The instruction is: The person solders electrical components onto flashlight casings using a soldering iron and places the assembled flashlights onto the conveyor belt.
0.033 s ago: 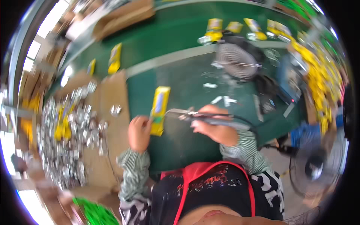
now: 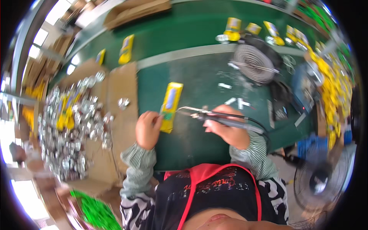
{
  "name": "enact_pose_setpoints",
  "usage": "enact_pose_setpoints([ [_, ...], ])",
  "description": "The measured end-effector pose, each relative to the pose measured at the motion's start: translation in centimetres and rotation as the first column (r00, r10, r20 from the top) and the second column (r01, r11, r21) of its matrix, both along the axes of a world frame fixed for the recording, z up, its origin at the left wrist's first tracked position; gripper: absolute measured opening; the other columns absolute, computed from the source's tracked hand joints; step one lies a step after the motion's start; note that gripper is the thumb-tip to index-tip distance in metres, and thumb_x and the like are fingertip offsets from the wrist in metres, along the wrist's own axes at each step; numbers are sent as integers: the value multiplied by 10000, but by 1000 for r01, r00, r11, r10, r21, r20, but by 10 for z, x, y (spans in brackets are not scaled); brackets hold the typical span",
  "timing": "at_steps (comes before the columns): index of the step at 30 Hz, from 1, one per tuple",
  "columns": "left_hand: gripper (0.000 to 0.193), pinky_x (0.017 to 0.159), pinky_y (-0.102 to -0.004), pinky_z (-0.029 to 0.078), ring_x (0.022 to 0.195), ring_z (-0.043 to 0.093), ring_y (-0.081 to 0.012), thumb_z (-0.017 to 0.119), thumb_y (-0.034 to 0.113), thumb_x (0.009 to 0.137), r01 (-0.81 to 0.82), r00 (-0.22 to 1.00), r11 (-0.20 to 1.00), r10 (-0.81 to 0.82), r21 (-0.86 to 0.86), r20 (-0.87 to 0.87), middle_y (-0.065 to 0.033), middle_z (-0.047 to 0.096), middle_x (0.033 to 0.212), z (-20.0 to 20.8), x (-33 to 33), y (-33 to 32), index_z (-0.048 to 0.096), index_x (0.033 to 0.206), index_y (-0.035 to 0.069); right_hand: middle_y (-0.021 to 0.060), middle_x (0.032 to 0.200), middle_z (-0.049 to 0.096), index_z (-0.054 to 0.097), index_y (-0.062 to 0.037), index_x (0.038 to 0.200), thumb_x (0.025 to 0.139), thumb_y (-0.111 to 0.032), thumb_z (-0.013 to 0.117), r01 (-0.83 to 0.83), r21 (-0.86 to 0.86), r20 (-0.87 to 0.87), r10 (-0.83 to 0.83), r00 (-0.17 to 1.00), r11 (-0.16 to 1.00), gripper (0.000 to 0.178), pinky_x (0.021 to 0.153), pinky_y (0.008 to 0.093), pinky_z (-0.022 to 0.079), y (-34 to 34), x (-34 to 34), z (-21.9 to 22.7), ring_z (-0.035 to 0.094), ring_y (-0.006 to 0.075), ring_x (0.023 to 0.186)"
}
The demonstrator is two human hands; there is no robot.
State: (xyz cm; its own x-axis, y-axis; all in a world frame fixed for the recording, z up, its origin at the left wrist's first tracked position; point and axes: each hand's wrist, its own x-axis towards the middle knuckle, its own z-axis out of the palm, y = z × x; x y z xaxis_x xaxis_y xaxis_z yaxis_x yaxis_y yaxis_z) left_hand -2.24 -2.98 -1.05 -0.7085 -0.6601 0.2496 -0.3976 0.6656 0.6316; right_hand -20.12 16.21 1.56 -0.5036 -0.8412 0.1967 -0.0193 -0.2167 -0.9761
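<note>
Leftmost, silvery pieces [image 2: 76, 147] lie heaped on cardboard [image 2: 122, 86]. My left hand [image 2: 148, 130] curls at the left edge of the yellow strip [image 2: 171, 102] on the green bench [image 2: 199, 149]; I can't tell whether it pinches. Just right of the strip is the bent tip of the pen-like tool [image 2: 230, 122], gripped closed in my right hand [image 2: 232, 135]. Only my view has slid, so the work stands unchanged.

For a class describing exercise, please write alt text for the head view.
A person's right hand holds a slim grey tool beside a flat yellow rectangular piece on a dark green worktop, the left hand at the piece's left edge; shiny silvery parts are heaped on brown cardboard at left.
</note>
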Motion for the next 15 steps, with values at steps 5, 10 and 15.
enact_pose_setpoints([
  [5, 98, 606, -354, 432, 660, 541, -261, 654, 76, 768, -104, 993, 994, 105, -17, 52, -97, 554, 685, 2, 27, 5, 587, 740, 11, 121, 783, 640, 547, 53, 934, 811, -14, 624, -162, 139, 188, 135, 973, 977, 160, 593, 256, 536, -30, 4, 4, 635, 138, 666],
  [10, 105, 611, -362, 425, 690, 525, -262, 662, 82, 750, -67, 994, 998, 67, 4, 89, -89, 561, 720, 5, 34, 9, 578, 741, 20, 142, 791, 645, 523, 59, 946, 814, -4, 607, -223, 173, 233, 180, 956, 959, 169, 594, 264, 539, -39, 10, -1, 637, 147, 674],
  [15, 71, 645, -384, 437, 706, 530, -283, 640, 65, 716, -40, 991, 997, 31, 68, 128, -80, 572, 728, 9, 37, 9, 584, 742, 30, 150, 766, 635, 498, 41, 938, 829, 23, 573, -223, 223, 237, 169, 957, 949, 134, 572, 258, 531, -46, 17, -6, 623, 150, 626],
])
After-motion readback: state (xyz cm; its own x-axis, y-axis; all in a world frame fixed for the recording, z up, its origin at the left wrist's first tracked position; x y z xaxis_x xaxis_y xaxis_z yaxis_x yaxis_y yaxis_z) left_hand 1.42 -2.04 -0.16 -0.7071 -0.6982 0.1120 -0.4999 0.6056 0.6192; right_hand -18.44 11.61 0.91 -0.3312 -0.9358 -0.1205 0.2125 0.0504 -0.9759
